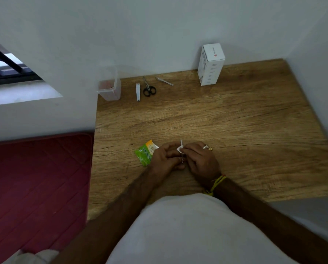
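Head view: both hands meet low on the wooden table (235, 119), near its front edge.
Right hand (200, 160): thumb and fingertips pinch a small white strip (180, 148), held just above the tabletop; what it is cannot be made out.
Left hand (164, 159): fingers curled toward the strip and touching the right hand; whether they grip it is hidden.
Risk: the strip looks thin, so an uneven pull could tear it or slip it from the pinch.
Green sachet (145, 153): lies flat, touching the left hand; a wrist sweep could push it off the table's left edge.
Far edge: nail clipper (138, 91), scissors (149, 88), tweezers (164, 80), clear tub (109, 88) and white box (210, 64), all well apart from the hands and not in their way.
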The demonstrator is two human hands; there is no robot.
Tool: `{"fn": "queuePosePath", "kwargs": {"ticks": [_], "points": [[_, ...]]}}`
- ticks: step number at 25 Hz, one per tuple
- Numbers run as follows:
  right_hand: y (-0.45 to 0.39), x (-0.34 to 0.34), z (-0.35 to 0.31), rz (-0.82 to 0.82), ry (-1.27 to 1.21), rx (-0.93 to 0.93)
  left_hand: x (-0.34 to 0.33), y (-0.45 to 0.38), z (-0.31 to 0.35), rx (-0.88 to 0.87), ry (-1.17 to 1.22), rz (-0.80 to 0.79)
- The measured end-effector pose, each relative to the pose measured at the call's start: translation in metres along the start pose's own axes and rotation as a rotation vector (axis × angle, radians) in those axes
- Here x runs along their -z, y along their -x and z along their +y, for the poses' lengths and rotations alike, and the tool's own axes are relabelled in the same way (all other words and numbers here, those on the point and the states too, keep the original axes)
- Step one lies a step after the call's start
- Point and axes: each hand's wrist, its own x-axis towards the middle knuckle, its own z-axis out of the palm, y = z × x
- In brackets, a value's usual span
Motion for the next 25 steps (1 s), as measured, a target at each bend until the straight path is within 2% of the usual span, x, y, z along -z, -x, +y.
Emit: {"fn": "queuePosePath", "kwargs": {"ticks": [3, 6, 8, 13, 25], "points": [[0.000, -0.001, -0.002, -0.014, 0.005, 0.041, -0.001, -0.004, 0.006, 0.120, 0.114, 0.078], [0.003, -0.001, -0.001, -0.018, 0.032, 0.126, -0.010, -0.008, 0.009, 0.160, 0.059, 0.202], [0.003, -0.001, -0.001, -0.012, 0.047, 0.118, -0.016, -0.010, 0.010, 0.150, 0.037, 0.253], [0.002, 0.003, -0.005, 0.006, 0.095, 0.133, -0.017, -0.011, 0.010, 0.124, -0.037, 0.278], [0.012, 0.009, -0.003, -0.009, 0.114, 0.140, -0.020, -0.012, 0.009, 0.073, -0.047, 0.302]]}}
